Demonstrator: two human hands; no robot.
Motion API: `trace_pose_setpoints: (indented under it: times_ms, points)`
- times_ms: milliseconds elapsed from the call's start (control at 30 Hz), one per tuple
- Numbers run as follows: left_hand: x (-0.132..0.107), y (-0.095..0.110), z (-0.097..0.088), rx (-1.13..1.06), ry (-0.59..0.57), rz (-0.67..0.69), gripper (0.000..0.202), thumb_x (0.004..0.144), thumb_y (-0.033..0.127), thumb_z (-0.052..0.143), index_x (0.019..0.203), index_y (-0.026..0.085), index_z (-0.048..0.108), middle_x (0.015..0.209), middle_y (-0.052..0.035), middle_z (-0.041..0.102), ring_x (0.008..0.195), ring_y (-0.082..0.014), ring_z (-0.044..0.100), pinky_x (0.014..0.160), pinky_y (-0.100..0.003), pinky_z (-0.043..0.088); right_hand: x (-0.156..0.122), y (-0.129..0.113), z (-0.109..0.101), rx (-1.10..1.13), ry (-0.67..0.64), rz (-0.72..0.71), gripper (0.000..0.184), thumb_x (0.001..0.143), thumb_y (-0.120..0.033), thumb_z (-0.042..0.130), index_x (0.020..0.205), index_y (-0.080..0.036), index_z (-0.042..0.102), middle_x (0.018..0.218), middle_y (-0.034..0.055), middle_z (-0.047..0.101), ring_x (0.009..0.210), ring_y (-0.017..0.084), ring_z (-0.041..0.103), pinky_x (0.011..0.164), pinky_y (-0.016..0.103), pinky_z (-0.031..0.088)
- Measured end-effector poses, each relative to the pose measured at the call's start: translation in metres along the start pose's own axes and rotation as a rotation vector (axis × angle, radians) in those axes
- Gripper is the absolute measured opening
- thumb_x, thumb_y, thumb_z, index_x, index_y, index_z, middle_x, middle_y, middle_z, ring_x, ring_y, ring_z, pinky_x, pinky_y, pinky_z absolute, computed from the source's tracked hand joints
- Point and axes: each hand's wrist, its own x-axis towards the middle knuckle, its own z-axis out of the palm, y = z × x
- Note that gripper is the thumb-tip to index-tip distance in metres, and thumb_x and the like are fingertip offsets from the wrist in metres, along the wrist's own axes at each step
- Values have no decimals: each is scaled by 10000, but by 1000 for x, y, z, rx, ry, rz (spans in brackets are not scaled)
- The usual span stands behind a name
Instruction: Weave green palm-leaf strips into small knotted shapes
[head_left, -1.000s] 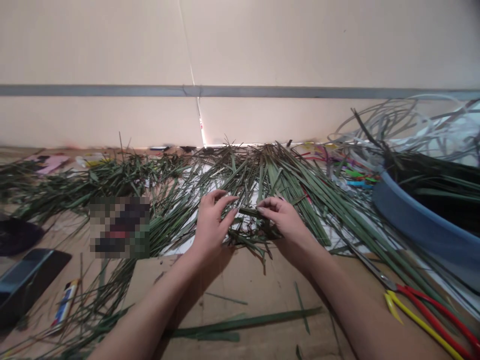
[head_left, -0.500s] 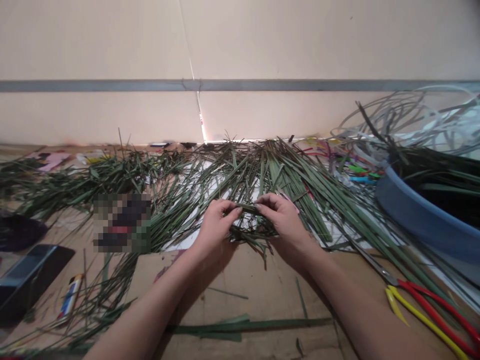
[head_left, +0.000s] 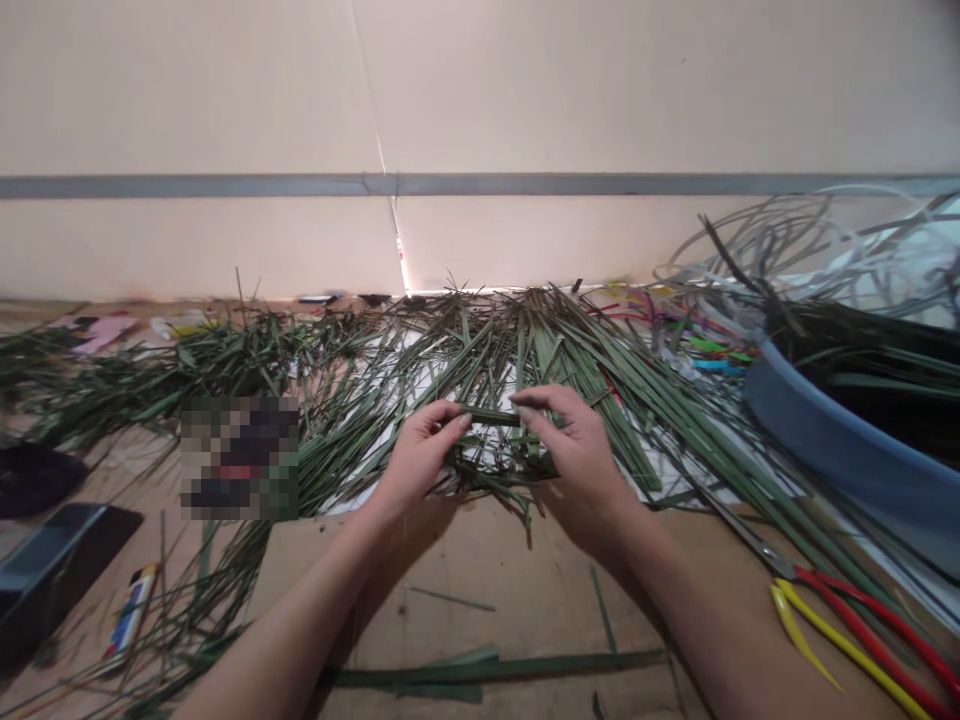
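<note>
My left hand [head_left: 424, 450] pinches the left end of a narrow green leaf strip [head_left: 491, 415] between thumb and fingertips. At the strip's right end is my right hand [head_left: 574, 440], its thumb and forefinger closed about the tip with a slight gap showing. Below the strip, between both hands, hangs a tangled ring of green leaf strips [head_left: 495, 470] with loose ends pointing down. The hands partly cover its sides, so how they touch it is hidden. Behind them a fanned pile of long green leaves [head_left: 570, 350] lies on white sheets.
Cardboard [head_left: 465, 590] lies under my forearms, with a long flat leaf [head_left: 510, 668] on it. Scissors [head_left: 795, 575] with red handles lie at the right, by yellow-handled pliers [head_left: 832, 620]. A blue tub [head_left: 840, 460] holds leaves. Left are a lighter [head_left: 131, 610] and a dark phone [head_left: 60, 560].
My hands have moved slightly apart, showing more of the strip between them. The right thumb and forefinger have parted a little. The whole view has shifted slightly.
</note>
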Motion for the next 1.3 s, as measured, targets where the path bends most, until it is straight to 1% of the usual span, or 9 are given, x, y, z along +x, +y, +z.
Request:
trace_pose_setpoints:
  times_ms: [167,333,467,567,667,767,933,1067,1300]
  points:
    - [-2,2,3,120,-18,76,144,827,333,676,791,195,695,834,-26,660,831,-189,578,785,-307,443,-7,-6,10,288,-213,230,194,886,-365,668,1019,-249,748,954,50,721,898,241,651,790,380,501]
    - [1,3,-2,219,-43,85,160,861,350,648,841,205,713,888,-38,707,875,-206,620,817,-319,464,-3,11,11,304,-200,323,119,807,-324,733,802,-210,699,783,12,660,730,184,581,668,317,445]
    - [8,1,-23,406,-62,87,203,899,372,618,966,221,736,971,-50,738,936,-231,642,860,-344,465,2,11,8,279,-162,345,155,779,-336,739,733,-206,668,739,6,616,696,172,543,628,301,427]
    - [13,-2,-41,566,-191,90,235,811,338,722,1016,229,759,1024,-65,739,989,-257,636,883,-361,461,-5,0,8,361,-203,407,174,786,-350,734,753,-204,644,716,0,581,652,158,517,576,284,419]
    - [14,-5,-49,610,-328,81,238,754,297,763,985,242,784,972,-61,734,951,-258,633,825,-342,469,-19,-9,10,490,-367,511,136,857,-339,671,868,-210,632,754,8,587,634,156,534,546,279,434]
    - [14,-6,-48,615,-365,98,109,764,234,723,851,242,787,884,-45,724,915,-245,630,809,-328,458,-26,-10,11,339,-555,345,37,841,-219,670,811,-211,650,889,45,644,796,196,610,671,319,493]
    - [15,-7,-47,548,-391,109,89,799,242,672,774,223,756,824,-27,703,850,-219,622,796,-319,444,-18,-5,13,-194,-697,-47,193,796,-53,670,697,-219,675,858,40,670,888,230,609,796,365,457]
    - [16,-11,-48,414,-392,29,89,794,259,664,765,202,726,788,-15,686,789,-193,610,748,-299,444,-16,-4,13,-322,-683,-68,199,807,-43,666,713,-218,678,758,16,665,762,200,594,694,317,414]
    - [11,-1,-39,163,-253,-106,161,806,342,707,825,184,680,768,-2,648,735,-156,578,712,-287,442,-16,-6,12,-193,-628,-41,206,842,-60,608,737,-229,659,786,24,662,768,204,597,682,320,420]
